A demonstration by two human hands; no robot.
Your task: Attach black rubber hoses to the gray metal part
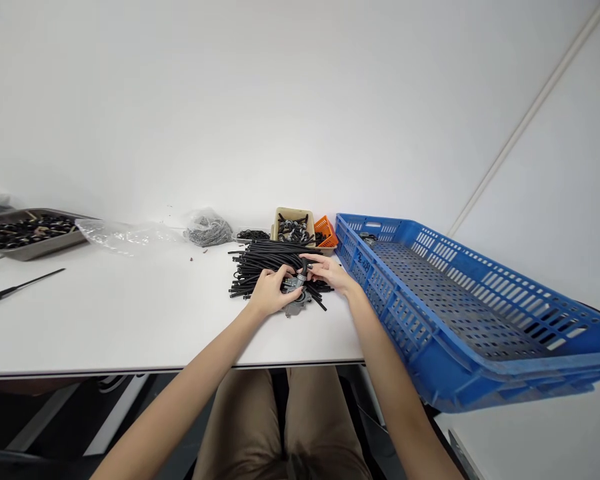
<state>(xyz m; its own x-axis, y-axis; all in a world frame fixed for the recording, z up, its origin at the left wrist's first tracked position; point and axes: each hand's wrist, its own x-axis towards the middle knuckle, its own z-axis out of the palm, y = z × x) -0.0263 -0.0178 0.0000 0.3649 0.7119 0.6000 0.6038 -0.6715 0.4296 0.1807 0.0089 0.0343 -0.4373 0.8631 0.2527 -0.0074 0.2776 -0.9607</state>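
A white counter point(130, 313) runs left to right under both hands, and its near edge lies just short of the wrists, above the person's lap. To the left of the hands the counter surface is open and bare for a long way. To the right, a large blue perforated plastic crate point(460, 300) sits tilted, one corner overhanging the counter's near edge, its slotted wall just beside the right forearm.

The left hand point(270, 292) and right hand point(327, 271) meet over a small grey metal part point(296, 301) at the near side of a pile of short black rubber tubes point(275, 267). The left hand's fingers curl closed around the part, pinning it against the counter. The right hand pinches something small and dark at the top of the part between thumb and fingertips; what it is cannot be told. The tubes are thin, matte and straight, heaped loosely side by side beyond and beneath the hands.

Beyond the hands, near the wall, stand a beige bin point(294, 225) of dark parts and a small orange basket point(326, 232). Further left lie a coil of black rings point(253, 235), a clear bag of grey hardware point(209, 228), and crumpled clear plastic point(125, 235). Far left sit a metal tray point(27, 232) of dark pieces and a slim black tool point(20, 287).
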